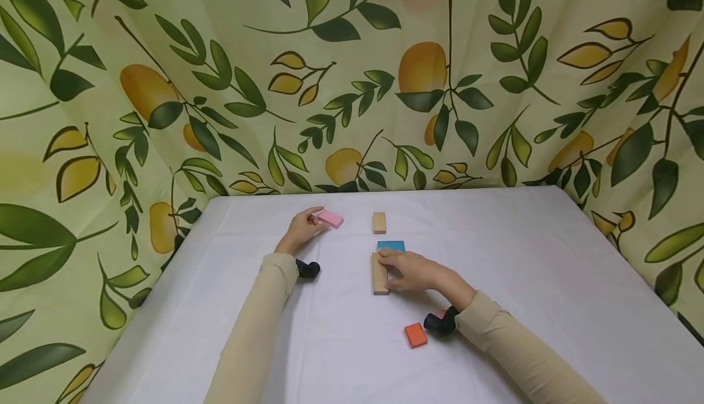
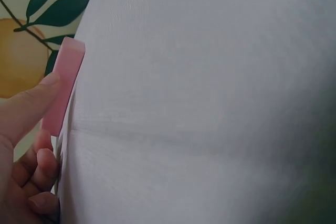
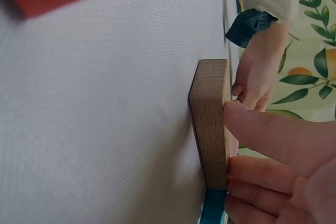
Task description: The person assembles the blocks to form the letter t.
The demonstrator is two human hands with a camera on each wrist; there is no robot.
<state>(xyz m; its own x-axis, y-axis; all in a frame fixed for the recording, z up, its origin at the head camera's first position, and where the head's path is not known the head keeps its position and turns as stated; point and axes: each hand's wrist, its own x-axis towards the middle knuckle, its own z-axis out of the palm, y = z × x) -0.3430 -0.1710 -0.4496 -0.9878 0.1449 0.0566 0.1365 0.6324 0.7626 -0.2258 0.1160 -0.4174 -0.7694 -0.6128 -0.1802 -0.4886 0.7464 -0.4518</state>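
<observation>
My left hand [image 1: 304,228] pinches a pink block [image 1: 331,219] toward the back left of the table. In the left wrist view the thumb presses along the pink block [image 2: 65,85], with the other fingers bent below. My right hand [image 1: 409,269] holds a long wooden block [image 1: 379,275] that lies flat on the cloth. The right wrist view shows the thumb on the upper edge of this wooden block [image 3: 210,129], with fingertips farther along. A blue block [image 1: 392,245] adjoins its far end, partly covered by the right fingers. Some fingertip contacts there are hidden.
A shorter wooden block [image 1: 379,223] sits farther back. An orange-red block [image 1: 415,335] lies nearer, beside the right wrist's black camera [image 1: 440,323], which mostly hides a pinkish piece. White cloth covers the table [image 1: 495,227]; a leaf-patterned curtain [image 1: 352,86] hangs behind.
</observation>
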